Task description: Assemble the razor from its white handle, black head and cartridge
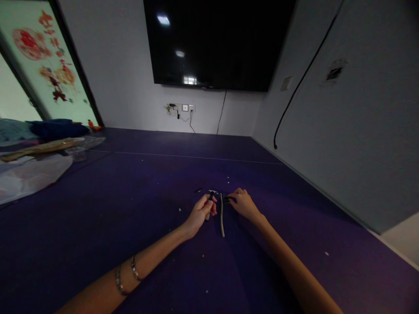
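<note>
My left hand is closed round a slim piece with a black upper end; a pale grey end shows below my fingers. Its exact kind is too small to make out. Just to the right, a short pale grey cord-like strip lies on the purple surface, apart from both hands. Beyond the strip, the fingertips of my right hand pinch a small black piece low over the surface. Small white bits and a little dark piece lie near my left hand.
White scraps are scattered about. Plastic bags and folded dark blue cloth are heaped at the left. A television hangs on the back wall above sockets. A black cable hangs along the right wall.
</note>
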`<act>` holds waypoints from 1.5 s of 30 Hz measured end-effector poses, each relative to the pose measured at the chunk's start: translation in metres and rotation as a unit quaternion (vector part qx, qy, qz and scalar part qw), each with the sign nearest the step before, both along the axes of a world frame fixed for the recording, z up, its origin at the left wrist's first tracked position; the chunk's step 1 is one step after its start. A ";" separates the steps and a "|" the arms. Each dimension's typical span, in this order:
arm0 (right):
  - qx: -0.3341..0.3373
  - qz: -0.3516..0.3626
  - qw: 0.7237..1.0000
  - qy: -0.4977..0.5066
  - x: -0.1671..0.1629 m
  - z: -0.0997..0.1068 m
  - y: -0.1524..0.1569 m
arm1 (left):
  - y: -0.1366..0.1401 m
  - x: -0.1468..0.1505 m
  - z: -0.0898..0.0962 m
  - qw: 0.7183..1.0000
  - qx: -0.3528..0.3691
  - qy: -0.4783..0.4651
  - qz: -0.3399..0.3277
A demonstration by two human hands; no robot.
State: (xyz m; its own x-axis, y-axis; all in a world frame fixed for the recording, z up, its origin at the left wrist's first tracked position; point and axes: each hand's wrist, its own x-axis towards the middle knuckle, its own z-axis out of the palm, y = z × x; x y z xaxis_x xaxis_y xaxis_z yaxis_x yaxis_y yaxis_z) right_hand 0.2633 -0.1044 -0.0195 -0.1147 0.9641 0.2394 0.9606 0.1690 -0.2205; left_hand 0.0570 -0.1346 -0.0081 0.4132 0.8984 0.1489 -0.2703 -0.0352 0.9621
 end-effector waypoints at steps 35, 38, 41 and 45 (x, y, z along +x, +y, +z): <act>0.018 0.016 0.947 0.320 0.002 0.008 0.008 | -0.001 0.001 0.000 1.000 -0.019 -0.006 0.012; 0.002 0.007 0.931 0.365 -0.001 0.006 0.008 | 0.000 0.000 0.000 1.000 -0.019 -0.006 0.020; -0.005 0.004 0.918 0.397 -0.003 0.006 0.010 | -0.001 -0.001 0.002 0.999 -0.024 0.006 0.030; -0.009 0.005 0.915 0.403 -0.006 0.019 0.006 | -0.003 -0.002 0.005 0.999 -0.042 0.007 0.024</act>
State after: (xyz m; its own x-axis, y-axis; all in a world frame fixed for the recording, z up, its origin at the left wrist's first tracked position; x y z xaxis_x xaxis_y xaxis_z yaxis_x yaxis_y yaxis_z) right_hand 0.2576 -0.0986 -0.0005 0.0830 0.9687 0.2339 0.4826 0.1662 -0.8599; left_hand 0.0551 -0.1377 -0.0030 0.3701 0.9266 0.0668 -0.2559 0.0326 0.9662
